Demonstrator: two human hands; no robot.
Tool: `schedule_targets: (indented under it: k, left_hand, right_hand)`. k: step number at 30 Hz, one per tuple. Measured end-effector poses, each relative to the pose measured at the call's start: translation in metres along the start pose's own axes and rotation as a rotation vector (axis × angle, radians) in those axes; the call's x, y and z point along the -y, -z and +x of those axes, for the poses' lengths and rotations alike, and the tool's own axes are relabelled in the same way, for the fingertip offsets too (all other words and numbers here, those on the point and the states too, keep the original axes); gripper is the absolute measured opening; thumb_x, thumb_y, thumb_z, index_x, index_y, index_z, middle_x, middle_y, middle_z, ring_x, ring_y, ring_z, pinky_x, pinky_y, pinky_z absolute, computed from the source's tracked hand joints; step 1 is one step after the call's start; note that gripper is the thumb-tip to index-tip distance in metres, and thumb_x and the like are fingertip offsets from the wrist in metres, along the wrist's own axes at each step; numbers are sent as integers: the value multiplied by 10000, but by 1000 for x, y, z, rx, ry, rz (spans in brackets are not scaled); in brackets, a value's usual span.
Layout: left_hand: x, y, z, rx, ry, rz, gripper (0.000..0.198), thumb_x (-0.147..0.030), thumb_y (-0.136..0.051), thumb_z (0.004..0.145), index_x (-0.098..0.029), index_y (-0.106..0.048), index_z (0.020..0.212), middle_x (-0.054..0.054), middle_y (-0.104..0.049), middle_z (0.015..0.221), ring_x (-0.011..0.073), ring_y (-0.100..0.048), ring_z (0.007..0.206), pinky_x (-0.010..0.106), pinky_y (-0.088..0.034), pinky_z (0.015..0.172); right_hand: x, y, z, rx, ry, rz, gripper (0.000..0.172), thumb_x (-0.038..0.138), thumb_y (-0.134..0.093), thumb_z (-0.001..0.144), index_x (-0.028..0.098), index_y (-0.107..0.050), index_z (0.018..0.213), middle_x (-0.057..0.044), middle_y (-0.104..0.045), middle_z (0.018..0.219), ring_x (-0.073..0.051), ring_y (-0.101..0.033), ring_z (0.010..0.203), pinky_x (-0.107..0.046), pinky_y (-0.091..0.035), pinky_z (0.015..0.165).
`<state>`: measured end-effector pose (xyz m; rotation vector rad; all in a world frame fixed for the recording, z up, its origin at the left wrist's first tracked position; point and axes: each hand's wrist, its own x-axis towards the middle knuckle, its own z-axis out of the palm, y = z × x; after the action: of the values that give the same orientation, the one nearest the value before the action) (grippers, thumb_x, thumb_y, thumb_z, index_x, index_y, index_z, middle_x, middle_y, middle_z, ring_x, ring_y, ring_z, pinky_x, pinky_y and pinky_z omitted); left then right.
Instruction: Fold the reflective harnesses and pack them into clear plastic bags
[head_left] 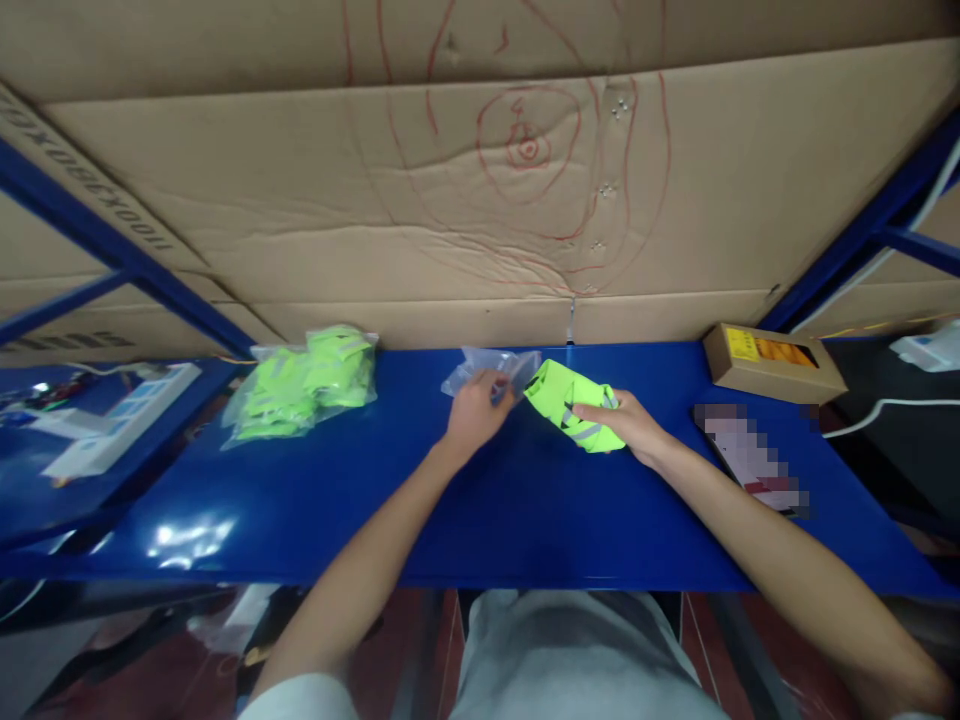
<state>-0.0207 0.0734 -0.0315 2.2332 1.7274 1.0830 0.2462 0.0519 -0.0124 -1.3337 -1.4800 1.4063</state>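
Observation:
My right hand [632,426] is closed around a folded neon-yellow reflective vest [559,392] with grey strips, its thumb lying across the top. The vest is held above the blue table [540,530]. Just left of it, my left hand [478,412] pinches a clear plastic bag [476,362] between thumb and fingers. The bag's right edge is close to the vest's left end; whether they touch I cannot tell. Farther left lie clear bags packed with neon-yellow vests [307,380].
A cardboard box [772,362] with a yellow label stands at the back right, with a blurred-out flat object [750,460] in front of it. White power strips [124,420] lie at the far left. A cardboard wall [300,200] with red marker lines and blue frame bars [172,300] rises behind.

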Motion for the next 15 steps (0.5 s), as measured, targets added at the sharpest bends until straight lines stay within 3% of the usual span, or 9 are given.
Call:
schedule_targets:
  k: [3, 6, 9, 12, 15]
  left_hand:
    - [-26, -14, -12, 33, -66, -105, 94, -250, -612, 917, -190, -661, 970, 38, -720, 945, 151, -693, 786, 254, -577, 679]
    - [-32, -17, -18, -24, -58, -141, 153, -272, -501, 1012, -185, -625, 994, 58, -710, 961, 150, -707, 815, 251, -588, 668]
    - [-34, -15, -21, -79, -66, -118, 202, -321, -439, 1057, -194, -589, 1011, 67, -688, 962, 161, -700, 836, 274, -595, 690]
    - [-41, -15, -26, -77, -137, -59, 139, -319, -494, 1037, -209, -578, 1024, 60, -677, 977, 179, -685, 855, 315, -592, 747]
    - [-49, -14, -29, -59, -237, 23, 132, -293, -534, 1009, -204, -605, 1075, 93, -698, 1042, 241, -684, 996, 386, -564, 862]
  right_hand:
    - [4, 0, -2, 50, -73, 46, 511, 606, -840, 675, 164, -767, 922, -95, -780, 762, -197, -682, 528, -282, -508, 408]
    - [4, 6, 0, 48, -117, 39, 457, 561, -853, 686, 167, -768, 902, -76, -762, 697, -165, -632, 461, -244, -438, 326]
    - [0, 11, 4, 50, -145, -2, 430, 537, -863, 682, 168, -767, 883, -50, -735, 631, -159, -596, 414, -241, -401, 278]
    - [-5, 13, 6, 73, -150, -43, 415, 531, -864, 681, 168, -770, 858, -40, -728, 620, -158, -584, 403, -248, -405, 271]
    - [-8, 11, 6, 75, -122, -92, 402, 544, -831, 721, 176, -768, 870, -36, -736, 650, -162, -608, 434, -243, -419, 296]
